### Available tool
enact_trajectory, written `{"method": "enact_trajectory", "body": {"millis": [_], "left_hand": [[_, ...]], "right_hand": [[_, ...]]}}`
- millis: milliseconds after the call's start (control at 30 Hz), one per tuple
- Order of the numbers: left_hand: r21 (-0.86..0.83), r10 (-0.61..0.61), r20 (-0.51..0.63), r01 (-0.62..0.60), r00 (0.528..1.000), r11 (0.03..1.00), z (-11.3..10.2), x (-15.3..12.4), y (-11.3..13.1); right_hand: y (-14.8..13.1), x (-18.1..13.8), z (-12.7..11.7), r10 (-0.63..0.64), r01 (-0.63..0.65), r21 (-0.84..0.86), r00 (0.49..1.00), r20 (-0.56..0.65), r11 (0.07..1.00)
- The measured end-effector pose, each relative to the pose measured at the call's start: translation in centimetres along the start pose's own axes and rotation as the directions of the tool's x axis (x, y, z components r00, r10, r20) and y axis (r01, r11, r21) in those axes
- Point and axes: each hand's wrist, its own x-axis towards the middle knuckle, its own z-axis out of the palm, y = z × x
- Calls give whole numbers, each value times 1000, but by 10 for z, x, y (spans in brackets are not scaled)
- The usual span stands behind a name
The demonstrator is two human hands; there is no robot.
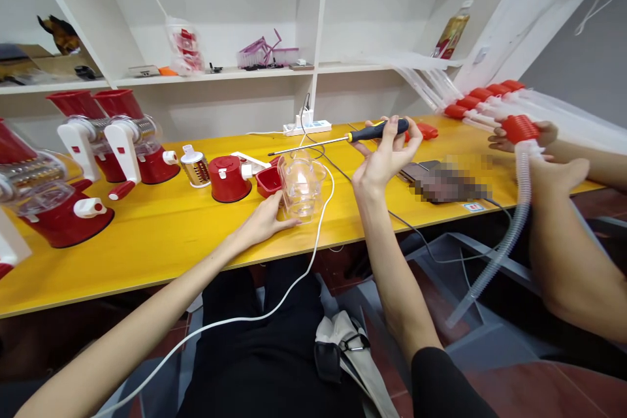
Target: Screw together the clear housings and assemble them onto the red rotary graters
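Note:
My right hand [386, 157] is raised above the yellow table [147, 241] and holds a screwdriver [343, 138] by its black and yellow handle, the metal shaft pointing left. My left hand [264, 219] rests on the table with its fingers against the base of a clear plastic housing [301, 186]. Just behind that housing lie a red cup-shaped part [268, 181], a red round base [229, 178] and a metal grater drum [196, 166].
Several assembled red and white rotary graters [122, 140] stand at the table's left. A white cable [321, 215] runs from a power strip [307, 127] across the table. At the right another person's hands [548, 157] hold a ribbed clear hose with a red cap [520, 128].

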Motion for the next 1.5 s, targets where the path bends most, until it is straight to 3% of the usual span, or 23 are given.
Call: {"method": "enact_trajectory", "body": {"millis": [167,467,867,1133,1500], "left_hand": [[68,-43,-50,47,998,997,9,18,-6],[208,-156,-121,179,980,962,11,17,-3],[456,-279,-224,354,934,817,4,13,19],[493,-324,-104,332,940,804,5,17,18],[481,-421,-118,423,899,768,8,38,15]], "right_hand": [[3,1,-1,2,-2,-9,1000,19,1000],[-1,2,-2,-15,15,-13,1000,-15,1000],[-6,0,-2,-31,31,8,999,15,999],[10,8,-4,-107,111,-97,993,42,989],[39,15,-7,-205,211,-141,977,59,967]]}}
